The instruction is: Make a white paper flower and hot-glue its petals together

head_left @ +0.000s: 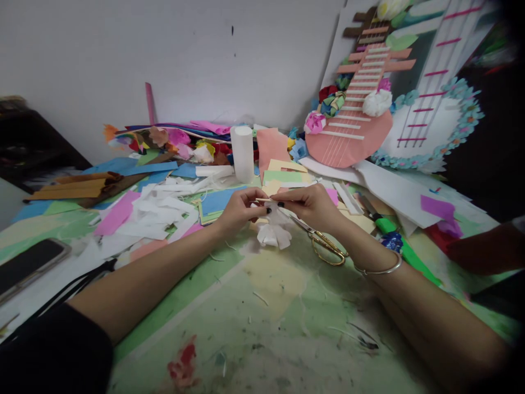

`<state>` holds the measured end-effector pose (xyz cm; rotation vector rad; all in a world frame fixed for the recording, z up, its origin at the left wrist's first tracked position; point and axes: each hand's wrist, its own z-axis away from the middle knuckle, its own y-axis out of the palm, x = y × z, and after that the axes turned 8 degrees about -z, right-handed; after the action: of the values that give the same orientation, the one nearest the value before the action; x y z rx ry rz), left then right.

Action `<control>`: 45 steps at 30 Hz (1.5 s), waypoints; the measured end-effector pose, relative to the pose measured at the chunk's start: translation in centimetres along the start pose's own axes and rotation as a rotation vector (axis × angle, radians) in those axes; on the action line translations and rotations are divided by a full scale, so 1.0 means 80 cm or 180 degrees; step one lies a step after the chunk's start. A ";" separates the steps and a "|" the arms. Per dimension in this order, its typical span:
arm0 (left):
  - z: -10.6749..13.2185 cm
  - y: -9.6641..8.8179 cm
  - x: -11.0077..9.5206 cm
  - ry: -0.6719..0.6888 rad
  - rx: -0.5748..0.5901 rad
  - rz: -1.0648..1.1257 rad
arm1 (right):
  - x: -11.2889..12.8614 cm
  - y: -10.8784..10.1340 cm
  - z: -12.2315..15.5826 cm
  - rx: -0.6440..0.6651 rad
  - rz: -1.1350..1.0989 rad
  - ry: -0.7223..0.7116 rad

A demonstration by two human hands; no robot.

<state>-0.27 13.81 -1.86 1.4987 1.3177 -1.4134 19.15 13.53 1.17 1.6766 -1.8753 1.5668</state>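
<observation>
Over the table's middle, my left hand [245, 207] and my right hand [314, 202] come close together, both with fingers pinched. A thin pale string [266, 200] runs between the fingertips. Just below it hangs a white paper flower [274, 234] with its petals spread downward; its gathered top is at the fingers, partly covered by them. Beside my right wrist lie gold-handled scissors [328, 249], their blades pointing toward the flower.
White paper scraps [158, 213] and blue sheets [221, 201] lie leftward. A white cylinder [243, 156] stands behind my hands. Paper instruments, including a salmon lute [348, 142], lean at back right. A phone [33, 265] lies left, a green-handled tool [404, 249] right.
</observation>
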 end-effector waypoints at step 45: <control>-0.006 -0.004 -0.001 0.0312 -0.0379 -0.0042 | -0.006 -0.009 0.002 0.0284 0.0995 -0.0546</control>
<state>-0.45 14.28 -1.64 1.4985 1.4477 -1.2603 19.94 13.85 1.17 1.6646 -2.2798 1.6862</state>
